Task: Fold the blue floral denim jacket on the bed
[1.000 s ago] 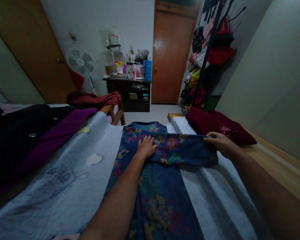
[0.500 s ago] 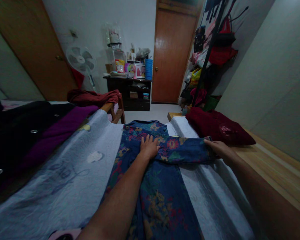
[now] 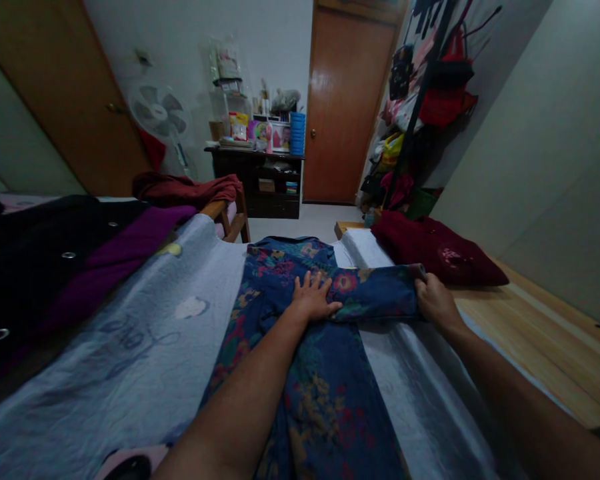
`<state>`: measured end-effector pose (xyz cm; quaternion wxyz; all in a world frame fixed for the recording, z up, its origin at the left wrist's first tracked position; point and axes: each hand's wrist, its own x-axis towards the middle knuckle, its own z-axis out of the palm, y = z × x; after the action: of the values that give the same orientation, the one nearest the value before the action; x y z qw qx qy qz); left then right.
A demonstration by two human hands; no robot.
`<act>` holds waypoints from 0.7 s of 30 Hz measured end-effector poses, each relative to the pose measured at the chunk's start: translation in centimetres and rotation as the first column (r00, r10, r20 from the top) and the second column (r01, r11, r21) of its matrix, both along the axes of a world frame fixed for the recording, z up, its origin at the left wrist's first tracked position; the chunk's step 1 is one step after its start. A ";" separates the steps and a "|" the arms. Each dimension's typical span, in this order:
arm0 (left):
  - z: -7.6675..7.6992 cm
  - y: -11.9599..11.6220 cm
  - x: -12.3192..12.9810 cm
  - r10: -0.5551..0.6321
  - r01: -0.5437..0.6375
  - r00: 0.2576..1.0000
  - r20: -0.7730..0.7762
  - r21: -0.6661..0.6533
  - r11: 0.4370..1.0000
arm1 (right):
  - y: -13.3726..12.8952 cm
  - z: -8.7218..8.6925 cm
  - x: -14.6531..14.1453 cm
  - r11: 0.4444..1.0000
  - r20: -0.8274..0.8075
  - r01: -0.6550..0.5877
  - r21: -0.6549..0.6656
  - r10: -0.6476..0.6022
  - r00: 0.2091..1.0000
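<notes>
A dark blue garment with a colourful floral print (image 3: 325, 400) lies lengthwise over a light grey-blue bedsheet (image 3: 180, 360), and its neck end is farthest from me. One sleeve (image 3: 375, 292) stretches across to the right. My left hand (image 3: 314, 301) rests palm down with fingers spread, where that sleeve meets the body. At the sleeve's far right end, my right hand (image 3: 436, 300) pinches the cuff; part of its fingers is hidden behind the cloth.
On the right, a folded dark red garment (image 3: 435, 252) lies by a wooden board (image 3: 520, 320). Black and purple clothing (image 3: 95, 260) covers the left side. A reddish cloth (image 3: 190, 192) drapes over a wooden frame. Beyond stand a fan (image 3: 159, 113), a dark cabinet (image 3: 250, 180) and a door (image 3: 347, 107).
My left hand has slid to the right along the garment, its fingers spread wider. My right hand has shifted its grip on the cuff, and the sleeve looks straighter.
</notes>
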<state>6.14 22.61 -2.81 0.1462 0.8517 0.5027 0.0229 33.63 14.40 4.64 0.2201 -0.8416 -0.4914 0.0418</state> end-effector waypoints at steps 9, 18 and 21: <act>1.1 -0.5 -0.1 -0.012 0.013 1.000 0.011 -0.051 0.999 | -0.2 -1.4 0.6 0.980 0.197 0.016 -0.199 0.024 0.980; 1.6 2.2 -2.5 0.092 -0.105 0.980 0.176 0.071 0.992 | 1.2 1.5 -8.7 0.977 0.454 -0.212 0.029 0.176 0.874; 1.5 3.1 -4.3 0.178 -0.190 0.980 0.087 0.155 0.969 | 4.1 -0.1 -14.6 0.885 0.224 -0.439 0.153 0.402 0.888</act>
<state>1.87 25.68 -1.29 0.0914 0.8090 0.5705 0.1082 19.05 18.47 4.55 0.2421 -0.6882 -0.6828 -0.0397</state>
